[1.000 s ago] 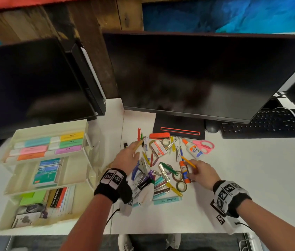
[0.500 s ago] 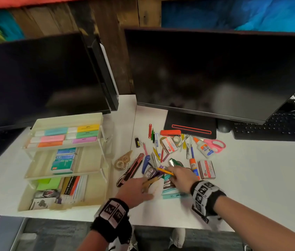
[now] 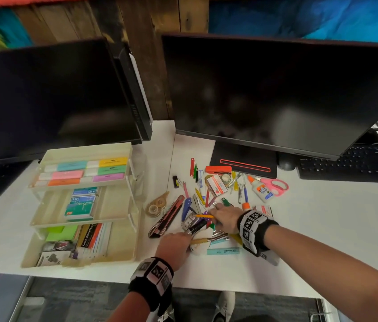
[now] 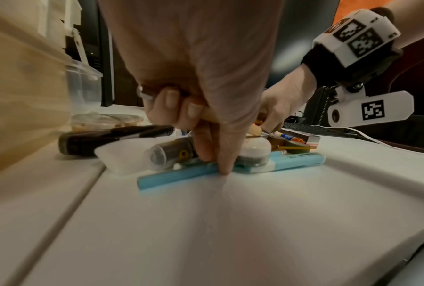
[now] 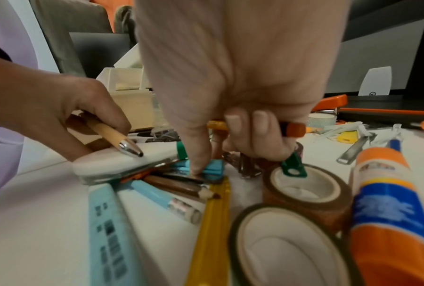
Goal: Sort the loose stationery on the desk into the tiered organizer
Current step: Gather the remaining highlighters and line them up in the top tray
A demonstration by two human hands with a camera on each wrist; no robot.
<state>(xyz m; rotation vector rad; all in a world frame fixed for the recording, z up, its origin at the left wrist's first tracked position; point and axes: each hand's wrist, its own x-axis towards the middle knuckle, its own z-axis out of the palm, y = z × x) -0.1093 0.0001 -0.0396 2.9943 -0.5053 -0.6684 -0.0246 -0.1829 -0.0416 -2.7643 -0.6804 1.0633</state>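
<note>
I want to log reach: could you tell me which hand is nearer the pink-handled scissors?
Right. The right hand lies in the pile, below-left of the pink-handled scissors; the left hand is farther, nearer the desk's front edge.

stationery [image 3: 216, 205]: loose heap, desk centre | organizer [image 3: 127, 256]: cream, three-tiered, partly filled, left

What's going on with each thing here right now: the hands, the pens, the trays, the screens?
left hand: grips a tan pen.
right hand: holds a yellow pencil, one finger pressing into the pile.
tiered organizer: all three trays partly filled.
pink scissors: closed, flat on the desk.
glue bottle: capped, lying down.
monitors: dark.
</note>
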